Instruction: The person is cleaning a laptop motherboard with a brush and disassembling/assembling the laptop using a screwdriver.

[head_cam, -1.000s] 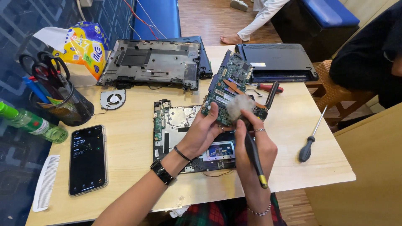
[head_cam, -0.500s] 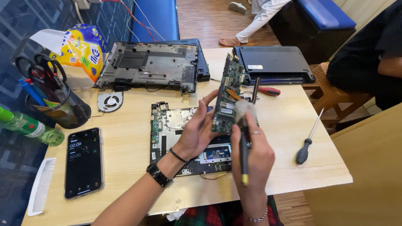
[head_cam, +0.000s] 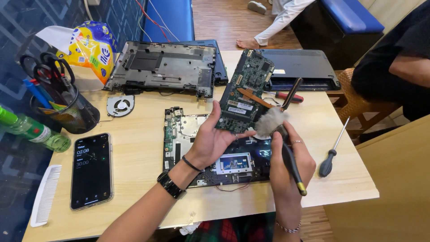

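My left hand [head_cam: 210, 139] holds a green circuit board [head_cam: 245, 92] upright by its lower edge, above an opened laptop base [head_cam: 210, 148] on the wooden table [head_cam: 134, 170]. My right hand [head_cam: 291, 161] grips a black-handled brush [head_cam: 280, 134]; its grey bristles touch the board's lower right corner. A copper heat pipe crosses the board's face.
A grey laptop shell [head_cam: 161, 67] and a dark closed laptop [head_cam: 300, 67] lie at the back. A fan [head_cam: 120, 105], a mesh pen cup with scissors [head_cam: 67, 105], a green bottle [head_cam: 31, 130], a phone [head_cam: 92, 170], a white comb [head_cam: 45, 195] and two screwdrivers [head_cam: 333, 148] surround me. Another person sits at right.
The circuit board has turned in my left hand, its green face now showing toward me. The brush in my right hand has shifted to the board's lower right corner.
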